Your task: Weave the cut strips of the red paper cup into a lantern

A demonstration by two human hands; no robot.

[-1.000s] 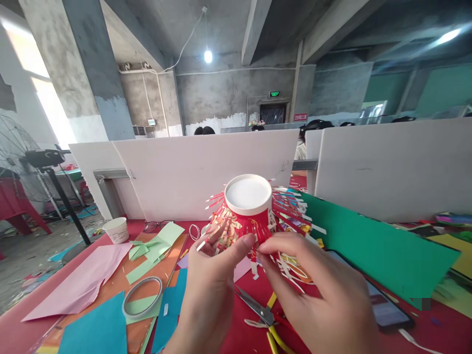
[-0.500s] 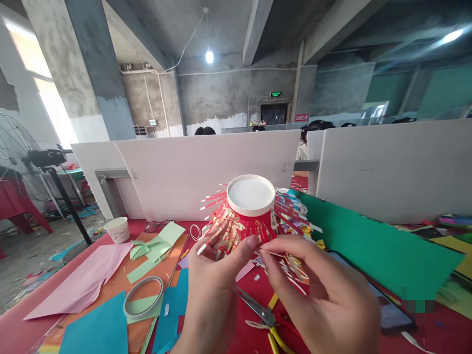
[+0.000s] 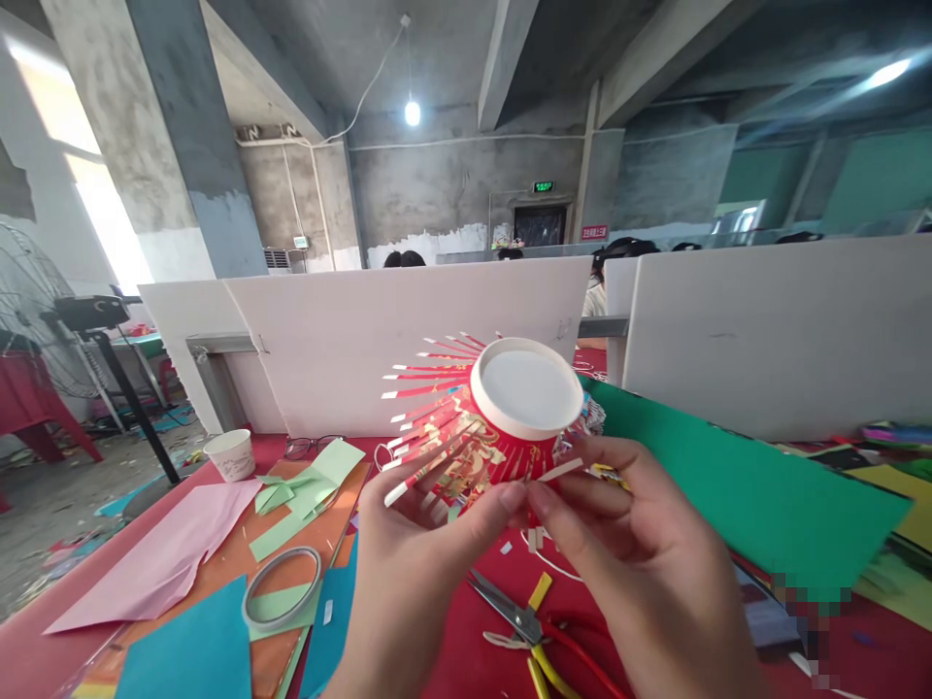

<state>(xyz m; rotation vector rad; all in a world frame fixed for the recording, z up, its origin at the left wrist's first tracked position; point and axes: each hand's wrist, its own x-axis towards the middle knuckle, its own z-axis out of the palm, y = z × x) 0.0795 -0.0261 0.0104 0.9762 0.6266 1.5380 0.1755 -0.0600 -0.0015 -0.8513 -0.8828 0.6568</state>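
Note:
A red patterned paper cup, its wall cut into many thin strips that fan outward, is tilted with its white base toward me. My left hand is closed around the strips on the cup's left side, thumb at the front. Between the thumb and forefinger of my right hand a single strip is pinched, its pale inner side showing. The two thumb tips almost meet below the base. Under my hands lie scissors and red and yellow handles, partly overlapping.
On the left are a white paper cup, a tape roll, pink paper, green scraps and blue paper. A large green sheet and a phone lie at right. White panels stand behind.
The cup has shifted right and tilted, showing more fanned strips on its left. My right hand has moved slightly up and right, and the strip it pinches now shows its pale side.

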